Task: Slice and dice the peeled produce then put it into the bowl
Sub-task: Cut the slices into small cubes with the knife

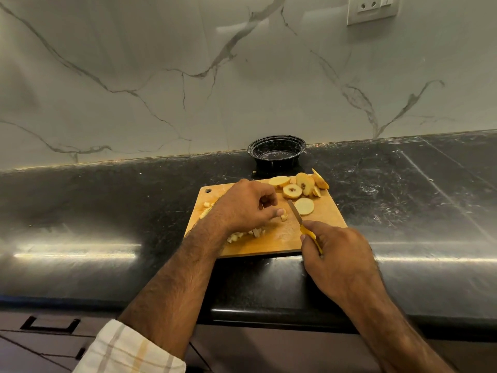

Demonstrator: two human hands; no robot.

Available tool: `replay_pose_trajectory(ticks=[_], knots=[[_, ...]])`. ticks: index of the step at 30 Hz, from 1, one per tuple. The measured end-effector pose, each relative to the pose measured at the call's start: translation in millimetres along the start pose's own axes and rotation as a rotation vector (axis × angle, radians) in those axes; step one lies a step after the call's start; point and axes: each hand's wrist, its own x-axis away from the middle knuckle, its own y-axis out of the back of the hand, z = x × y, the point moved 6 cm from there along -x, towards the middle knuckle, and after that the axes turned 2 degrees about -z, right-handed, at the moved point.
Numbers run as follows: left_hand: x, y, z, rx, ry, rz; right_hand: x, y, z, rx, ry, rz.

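A rectangular wooden cutting board (317,232), light tan with a small hanging hole in its far left corner, lies on a glossy black stone table (107,211) marked with pale scratches, its near edge hanging slightly past the table's rounded front. At the board's far right corner sits a loose heap of round, pale yellow peeled produce slices (298,185), some with a hollow cored centre and browned rims; 1 flat, solid slice (304,206) lies alone just in front of the heap. The left hand (242,205) rests over the board's middle with fingers curled, its thumb and fingertips pinching a small cut piece (283,217) against the wood. Small pale diced bits (242,235) lie under and beside that hand's wrist, with a few more near the board's left edge. The right hand (338,259) grips the yellow handle of a small knife (295,213), whose narrow blade points away, lying between the pinched piece and the lone slice. Behind the board, against a white veined marble wall (161,76), stands a round black plastic bowl (277,150), well apart from both hands
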Motion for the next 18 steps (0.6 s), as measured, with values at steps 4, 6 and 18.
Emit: replay_pose_trajectory(ticks=[4,6,18], knots=[[0,-4,-13,-0.087,-0.009,-0.053,-2,-3,-2,0.043,-0.022,0.034],[0,-5,-14,-0.078,-0.023,-0.055,-2,-4,-3,0.05,-0.032,0.047],[0,-3,-4,-0.031,-0.074,0.056,-2,-9,-3,0.048,-0.033,0.108]])
